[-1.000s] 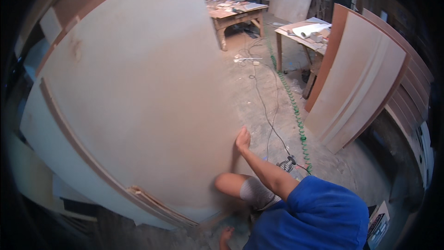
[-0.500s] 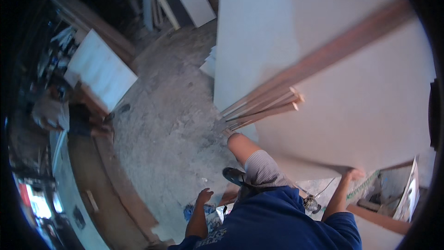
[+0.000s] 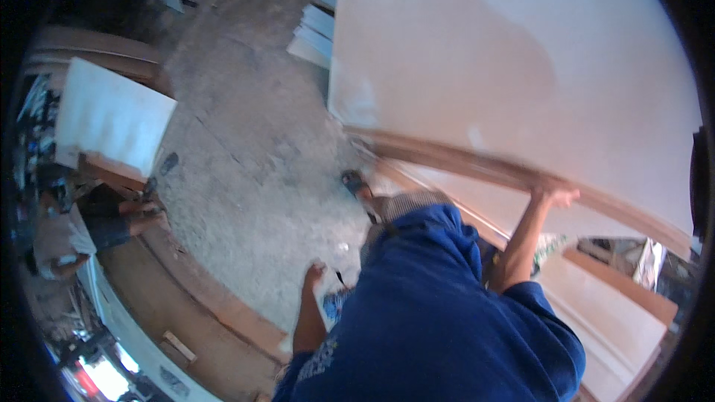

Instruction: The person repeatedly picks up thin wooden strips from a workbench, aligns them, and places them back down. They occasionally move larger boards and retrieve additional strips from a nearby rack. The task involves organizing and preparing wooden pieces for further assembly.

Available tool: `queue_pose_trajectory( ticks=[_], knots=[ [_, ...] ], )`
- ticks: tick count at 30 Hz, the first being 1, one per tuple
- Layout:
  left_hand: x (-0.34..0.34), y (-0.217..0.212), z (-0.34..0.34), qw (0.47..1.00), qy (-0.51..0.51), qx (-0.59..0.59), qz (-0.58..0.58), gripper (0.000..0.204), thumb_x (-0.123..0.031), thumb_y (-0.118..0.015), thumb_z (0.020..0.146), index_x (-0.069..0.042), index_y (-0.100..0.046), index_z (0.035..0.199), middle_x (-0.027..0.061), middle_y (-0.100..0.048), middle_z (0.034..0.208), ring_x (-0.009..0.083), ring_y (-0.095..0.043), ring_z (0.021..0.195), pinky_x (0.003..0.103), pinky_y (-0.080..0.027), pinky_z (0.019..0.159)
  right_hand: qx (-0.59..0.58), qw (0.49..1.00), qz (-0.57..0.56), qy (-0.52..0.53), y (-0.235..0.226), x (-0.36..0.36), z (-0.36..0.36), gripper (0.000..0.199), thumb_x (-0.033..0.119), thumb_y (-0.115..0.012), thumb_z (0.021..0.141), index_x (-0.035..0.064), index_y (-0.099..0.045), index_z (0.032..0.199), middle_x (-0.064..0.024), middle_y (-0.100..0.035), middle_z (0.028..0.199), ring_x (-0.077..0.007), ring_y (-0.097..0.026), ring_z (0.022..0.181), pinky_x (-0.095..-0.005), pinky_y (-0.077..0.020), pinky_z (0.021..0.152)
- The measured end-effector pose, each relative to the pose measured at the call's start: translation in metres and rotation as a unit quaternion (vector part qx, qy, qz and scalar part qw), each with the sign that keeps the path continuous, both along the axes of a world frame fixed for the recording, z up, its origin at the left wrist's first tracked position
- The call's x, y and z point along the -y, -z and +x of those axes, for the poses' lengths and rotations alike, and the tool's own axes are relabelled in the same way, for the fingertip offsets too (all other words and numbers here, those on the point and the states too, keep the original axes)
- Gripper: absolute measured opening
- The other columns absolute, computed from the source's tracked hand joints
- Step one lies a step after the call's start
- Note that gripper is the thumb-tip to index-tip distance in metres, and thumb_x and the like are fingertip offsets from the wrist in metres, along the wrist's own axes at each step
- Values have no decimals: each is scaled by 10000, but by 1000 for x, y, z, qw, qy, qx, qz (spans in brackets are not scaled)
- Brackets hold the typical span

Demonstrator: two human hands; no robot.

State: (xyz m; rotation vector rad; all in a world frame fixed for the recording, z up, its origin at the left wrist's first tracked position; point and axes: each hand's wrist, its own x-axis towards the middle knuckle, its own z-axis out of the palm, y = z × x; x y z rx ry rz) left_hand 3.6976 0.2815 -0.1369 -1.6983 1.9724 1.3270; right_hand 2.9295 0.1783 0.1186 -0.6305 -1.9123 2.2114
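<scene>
A long brown wooden plank slants across the lower part of a large pale board, its right end nearer to me. My right hand is closed on the plank right of the middle, its fingers over the upper edge. Below the plank, thinner wooden strips run toward my body, partly hidden by my shirt. My left hand hangs low at my left side, over the concrete floor, its fingers loosely bent and nothing visible in them.
Another person is at the far left beside a tilted white panel. A curved brown wooden piece lies at lower left. White sheets are stacked by the large board. Another pale panel stands at lower right.
The plank has swung down from a steep diagonal to my right hand, which has moved up from the board's lower edge onto it. My view has turned, and I have stepped forward.
</scene>
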Motion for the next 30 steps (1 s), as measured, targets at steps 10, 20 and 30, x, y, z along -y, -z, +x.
queue_pose_trajectory(
  ticks=[10, 20, 30],
  knots=[
    [269, -186, 33, 908, -402, -109, -36, 494, -297, -640, 1046, -115, -538, 1495, 71, -710, 1183, 171, -647, 1024, 340, -527, 852, 66, 951, 283, 105, -19, 30, -4, 824, 508, -449, 1049, -137, -253, 1522, -361, -254, 1593, -487, -352, 1466, -574, -314, 1237],
    [239, -127, 72, 935, -292, -9, 200, 568, -328, -660, 1038, -151, -486, 1549, 43, -710, 1219, 208, -676, 1062, 379, -532, 822, -12, 944, 331, 14, 31, -29, -15, 950, 572, -657, 972, -133, -306, 1502, -350, -230, 1599, -455, -379, 1425, -531, -387, 1166],
    [291, -152, 43, 941, -210, 110, 243, 574, -280, -672, 1017, -127, -486, 1538, 89, -670, 1339, 250, -701, 1060, 470, -549, 860, -118, 970, 195, -78, 23, -74, -1, 587, 304, -814, 931, -22, -561, 1348, -152, -648, 1252, -232, -612, 1144, -367, -478, 1020]
  ],
)
